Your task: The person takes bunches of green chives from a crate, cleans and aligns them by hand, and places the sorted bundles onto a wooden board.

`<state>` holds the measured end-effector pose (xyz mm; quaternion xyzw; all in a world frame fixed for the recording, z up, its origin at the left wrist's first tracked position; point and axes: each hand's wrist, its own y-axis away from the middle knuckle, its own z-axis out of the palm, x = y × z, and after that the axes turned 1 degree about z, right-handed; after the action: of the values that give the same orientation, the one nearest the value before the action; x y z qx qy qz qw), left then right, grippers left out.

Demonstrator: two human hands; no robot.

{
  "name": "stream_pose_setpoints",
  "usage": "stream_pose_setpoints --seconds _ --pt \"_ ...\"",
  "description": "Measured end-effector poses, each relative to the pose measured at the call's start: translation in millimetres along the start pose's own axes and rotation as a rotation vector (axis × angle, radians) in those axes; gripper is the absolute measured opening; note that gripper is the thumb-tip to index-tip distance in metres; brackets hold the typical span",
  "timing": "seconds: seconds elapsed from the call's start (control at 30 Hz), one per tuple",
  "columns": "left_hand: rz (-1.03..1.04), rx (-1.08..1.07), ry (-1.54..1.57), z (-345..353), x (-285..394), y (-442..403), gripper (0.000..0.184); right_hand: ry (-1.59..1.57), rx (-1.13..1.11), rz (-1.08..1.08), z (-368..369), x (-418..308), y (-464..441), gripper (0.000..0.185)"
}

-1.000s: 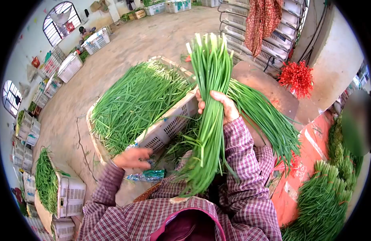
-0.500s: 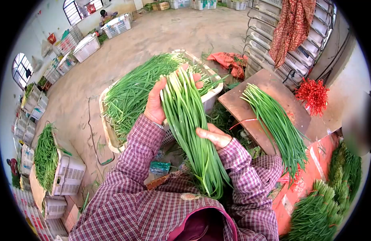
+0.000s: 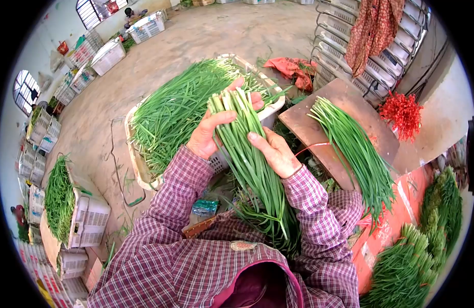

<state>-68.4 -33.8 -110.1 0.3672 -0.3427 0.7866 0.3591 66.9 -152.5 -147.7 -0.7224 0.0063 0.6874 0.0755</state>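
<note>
Bare left hand (image 3: 205,136) clasps a long green leafy bunch (image 3: 253,174) at its pale ends, bare right hand (image 3: 281,156) grasping just below; right of this grip lies another slender green bunch (image 3: 356,149)

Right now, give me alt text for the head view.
A person's left hand holds the pale ends of a bunch of green stalks while the right hand holds it lower. Beyond, a crate is heaped with greens; another bunch lies on a brown board at right.
</note>
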Motion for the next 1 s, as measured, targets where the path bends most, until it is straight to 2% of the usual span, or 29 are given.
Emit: stream_pose_setpoints --seconds 0.03,0.07,0.13,0.2,0.27,0.33,0.4,0.47,0.5,0.53,0.6,0.63,0.7,0.8,0.9,1.0 --pt "-0.015 -0.016 0.082 1 0 -2 0.095 -0.15 -0.039 -0.029 2 -2 -1 0.053" --pt "-0.028 -0.032 0.164 1 2 -3 0.095 -0.15 -0.038 -0.028 3 -5 1 0.053" --pt "-0.018 -0.029 0.174 5 5 -6 0.095 -0.478 -0.11 0.154 7 -28 5 0.052" --pt "-0.021 -0.08 0.235 3 10 -8 0.095 -0.496 -0.133 0.19 7 -22 2 0.053" --pt "-0.014 -0.089 0.231 -3 6 -7 0.095 -0.402 -0.058 0.113 14 -16 2 0.055" --pt "-0.066 -0.094 0.242 -10 0 -4 0.095 0.203 0.086 -0.044 13 -9 0 0.067" --pt "-0.07 -0.076 0.232 -13 -6 -2 0.096 0.587 0.206 0.005 11 -18 12 0.07" --pt "-0.058 -0.084 0.264 -15 -9 -2 0.097 0.696 0.432 -0.278 12 -11 11 0.071" --pt "-0.041 -0.155 0.332 -18 -10 -3 0.088 0.847 0.522 -0.395 10 -16 11 0.076" --pt "-0.041 -0.155 0.332 -17 -10 -3 0.088 0.855 0.538 -0.382 9 -26 11 0.068" --pt "-0.028 -0.136 0.303 -13 -8 -4 0.091 0.797 0.506 -0.561 9 -42 9 0.048" --pt "-0.043 -0.076 0.212 -9 -4 -2 0.103 0.797 0.51 -0.56 9 -43 6 0.048" --pt "-0.046 -0.078 0.2 -6 -4 -3 0.105 0.883 0.452 -0.687 11 -44 2 0.031" --pt "-0.028 -0.076 0.179 2 -3 -1 0.109 0.924 0.463 -0.703 14 -48 -2 0.024" --pt "-0.022 -0.054 0.134 -3 -5 -1 0.11 0.903 0.447 -0.69 17 -51 -2 0.025" --pt "-0.006 -0.059 0.101 0 -3 -1 0.102 0.904 0.415 -0.673 15 -54 -2 0.027"
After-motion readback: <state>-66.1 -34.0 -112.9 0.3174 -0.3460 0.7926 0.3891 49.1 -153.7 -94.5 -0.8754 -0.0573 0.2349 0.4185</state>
